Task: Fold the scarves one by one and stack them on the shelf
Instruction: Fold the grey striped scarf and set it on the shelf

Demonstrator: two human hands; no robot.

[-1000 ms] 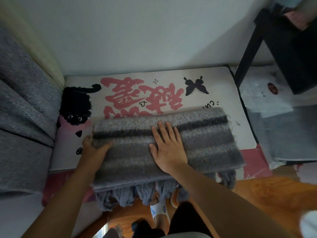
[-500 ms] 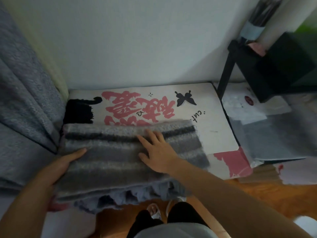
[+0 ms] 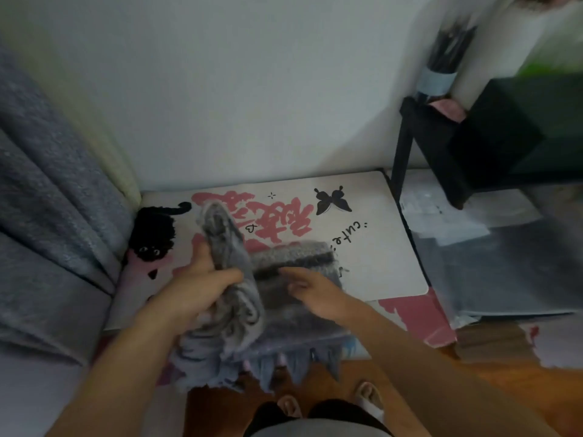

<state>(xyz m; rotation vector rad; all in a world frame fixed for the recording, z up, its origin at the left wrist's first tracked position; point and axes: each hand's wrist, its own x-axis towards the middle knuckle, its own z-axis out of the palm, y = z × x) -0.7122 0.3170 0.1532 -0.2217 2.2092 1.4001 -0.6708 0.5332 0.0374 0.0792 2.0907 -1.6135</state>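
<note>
A grey scarf with dark stripes lies on a white mat printed with pink characters, a black cat and a butterfly. Its left half is lifted and folded over toward the right. My left hand grips that raised fold, thumb on one side and fingers on the other. My right hand rests flat on the lying half, fingers spread and pointing left. The scarf's bluish fringe hangs over the mat's near edge.
A grey upholstered sofa stands at the left. A black shelf frame stands at the right, with grey folded fabric and white packets under it. White wall behind. Wooden floor and my feet in sandals are below.
My left hand has taken hold of the scarf's left end and lifted it over toward the right. The right hand stays on the scarf. The view has tilted up a little.
</note>
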